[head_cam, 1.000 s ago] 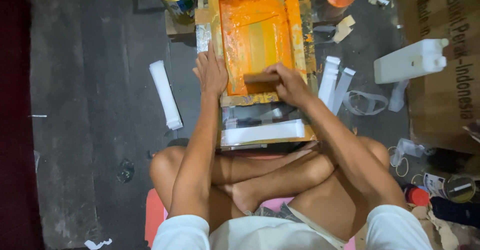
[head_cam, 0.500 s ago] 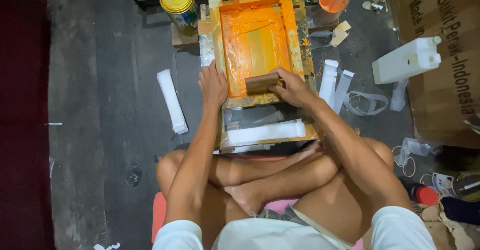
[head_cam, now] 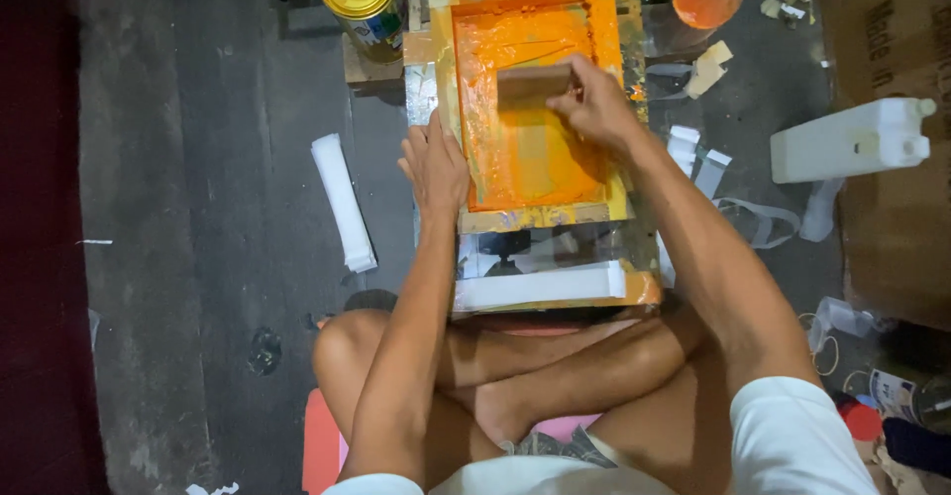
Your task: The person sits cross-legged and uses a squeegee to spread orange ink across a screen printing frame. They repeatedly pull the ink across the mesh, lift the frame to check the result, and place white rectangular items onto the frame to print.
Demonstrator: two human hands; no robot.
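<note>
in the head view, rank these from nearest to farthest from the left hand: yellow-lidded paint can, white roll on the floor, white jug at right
From the left hand, on the frame's left edge:
1. White roll, on the floor just to its left.
2. Yellow-lidded paint can, above, at the frame's far-left corner.
3. White jug, far right, beyond the right hand.

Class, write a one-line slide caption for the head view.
Seated person's right hand draws a squeegee across an orange-inked screen frame; left hand steadies it.

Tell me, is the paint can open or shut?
Shut. The paint can stands upright and its yellow lid covers the whole top.
</note>
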